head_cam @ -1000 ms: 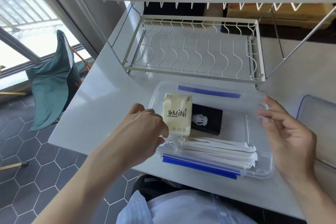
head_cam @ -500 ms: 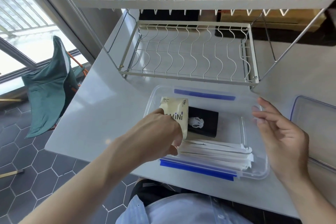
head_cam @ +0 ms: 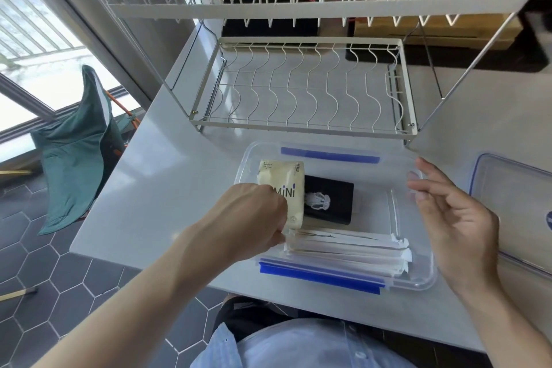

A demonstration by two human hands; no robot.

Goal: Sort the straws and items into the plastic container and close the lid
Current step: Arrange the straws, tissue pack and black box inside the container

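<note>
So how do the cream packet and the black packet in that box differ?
The cream packet is pale, printed "MiNi", and partly under the left hand; the black packet is dark with a white drawing and untouched. The cream one looks longer and overlaps the black one's left edge. Both lie inside the clear container, behind the wrapped straws.

white table (head_cam: 167,182), container (head_cam: 424,284), lid (head_cam: 513,218), rack (head_cam: 304,125)

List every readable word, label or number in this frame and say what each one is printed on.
"MiNi": large dark letters on the cream tissue pack in the plastic container, the start partly covered by the left hand.
Small print along the pack's top edge: too small to read.
Black packet beside it: a white graphic only, no legible text.
Wrapped straws: no legible print.
</note>
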